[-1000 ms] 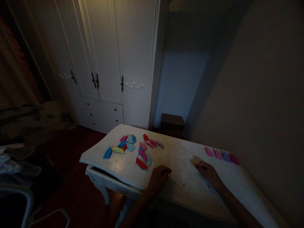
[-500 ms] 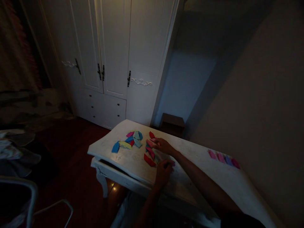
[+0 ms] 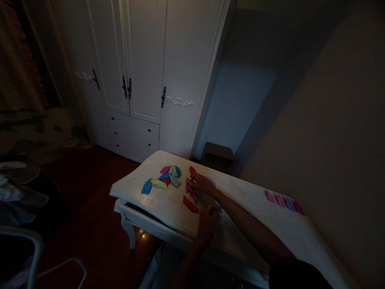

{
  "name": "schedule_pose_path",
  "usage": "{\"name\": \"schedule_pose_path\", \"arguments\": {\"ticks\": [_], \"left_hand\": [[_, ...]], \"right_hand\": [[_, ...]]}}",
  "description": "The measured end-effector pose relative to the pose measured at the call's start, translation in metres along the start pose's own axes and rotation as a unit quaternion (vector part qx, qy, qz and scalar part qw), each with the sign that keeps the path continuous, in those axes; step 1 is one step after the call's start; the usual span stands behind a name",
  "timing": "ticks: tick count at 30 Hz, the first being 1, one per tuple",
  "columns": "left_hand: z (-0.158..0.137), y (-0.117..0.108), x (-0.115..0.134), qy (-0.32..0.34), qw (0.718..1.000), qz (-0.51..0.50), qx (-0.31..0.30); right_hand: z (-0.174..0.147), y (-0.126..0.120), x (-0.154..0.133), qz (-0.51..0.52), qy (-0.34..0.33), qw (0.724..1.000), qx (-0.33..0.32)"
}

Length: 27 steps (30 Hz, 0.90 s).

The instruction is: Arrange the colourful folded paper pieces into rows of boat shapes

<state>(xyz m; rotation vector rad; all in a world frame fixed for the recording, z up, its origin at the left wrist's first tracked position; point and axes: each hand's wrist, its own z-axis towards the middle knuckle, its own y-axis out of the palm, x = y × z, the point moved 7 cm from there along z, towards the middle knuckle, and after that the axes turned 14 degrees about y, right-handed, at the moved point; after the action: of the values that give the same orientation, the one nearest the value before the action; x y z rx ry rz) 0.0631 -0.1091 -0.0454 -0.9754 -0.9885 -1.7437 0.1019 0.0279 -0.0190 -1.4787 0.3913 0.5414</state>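
Small folded pieces that look like coloured paper lie on a white table. My right hand reaches over a loose pile of pink pieces, its thumb and fingers pinched at the pile's upper part on a folded piece. A red piece lies at the near side of the pile, another red piece just beyond my fingers. Behind that hand a lilac piece shows. My left hand is closed close to the table's front side, a pinkish piece at its fingertips, mostly hidden.
Left of the pile lies a group of blue, yellow, green and pink pieces. Several pink and purple pieces stand in a row at the right. A drawer is under the table edge. Behind are a white wardrobe and a brown box-like stand.
My right hand has shifted slightly left and down onto the pile. The lilac piece behind it now shows. My left hand has stayed nearly in place.
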Motion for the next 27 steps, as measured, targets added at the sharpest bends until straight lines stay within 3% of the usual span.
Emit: {"name": "schedule_pose_path", "arguments": {"ticks": [9,18,22,27], "left_hand": [[-0.002,-0.001,0.005,-0.007,0.998,0.055,-0.025],[-0.005,0.000,0.005,-0.029,0.997,0.070,-0.031],[-0.005,0.001,0.007,-0.013,0.995,0.090,-0.052],[-0.004,0.004,0.011,0.006,0.986,0.138,-0.097]], "right_hand": [[-0.013,-0.001,0.014,0.055,-0.008,0.998,0.017],[-0.032,-0.032,0.017,0.091,-0.012,0.990,0.106],[-0.046,-0.050,0.034,0.115,0.018,0.986,0.121],[-0.071,-0.084,0.078,0.159,0.091,0.969,0.164]]}}
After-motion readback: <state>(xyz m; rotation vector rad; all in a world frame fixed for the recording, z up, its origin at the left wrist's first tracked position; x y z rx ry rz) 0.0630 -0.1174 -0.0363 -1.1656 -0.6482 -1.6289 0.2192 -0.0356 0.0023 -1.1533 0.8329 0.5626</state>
